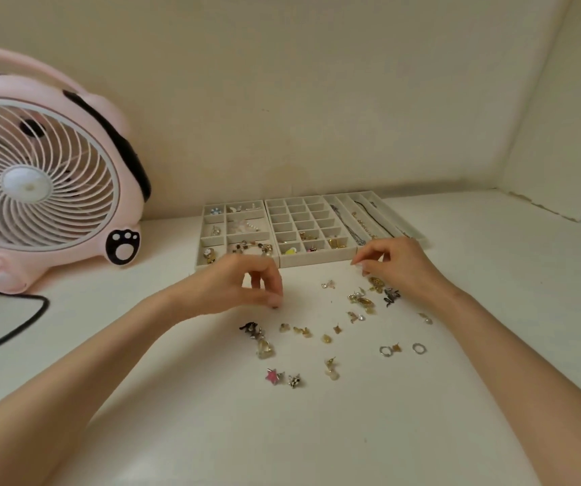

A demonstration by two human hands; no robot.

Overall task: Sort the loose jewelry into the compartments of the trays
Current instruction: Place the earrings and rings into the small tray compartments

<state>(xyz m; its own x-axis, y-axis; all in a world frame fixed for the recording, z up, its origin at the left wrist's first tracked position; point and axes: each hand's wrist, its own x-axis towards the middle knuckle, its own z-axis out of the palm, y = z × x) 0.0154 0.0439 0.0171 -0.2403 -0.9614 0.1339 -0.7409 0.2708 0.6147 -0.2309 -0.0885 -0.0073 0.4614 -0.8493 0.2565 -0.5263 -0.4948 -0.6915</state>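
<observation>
Loose jewelry (331,331) lies scattered on the desk (317,433) just in front of the trays (317,261): small studs, a pink star (272,376), two silver rings (385,350) and a gold cluster (362,299) on the right. All of it looks tiny, light, hard and smooth, so it'll skid on the desk w/ any sideways nudge. Stud posts are thin and prob. bend easily. Best hold is a fingertip pinch on the face or body of each piece, not the post, and rings by the band. The cluster pieces touch each other and may snag, so lift one at a time.

Left grip (243,285) has its fingers curled, thumb and fingertip pressed together right at the desk on a tiny dark piece (275,306), possibly a stud; too small to be sure. Right grip (397,264) is curled w/ fingertips (355,263) near the tray edge, just above the cluster; can't tell if it has anything.

Trays sit side by side at the wall, partly filled, w/ many small compartments bare. A pink fan (43,184) stands well left.
</observation>
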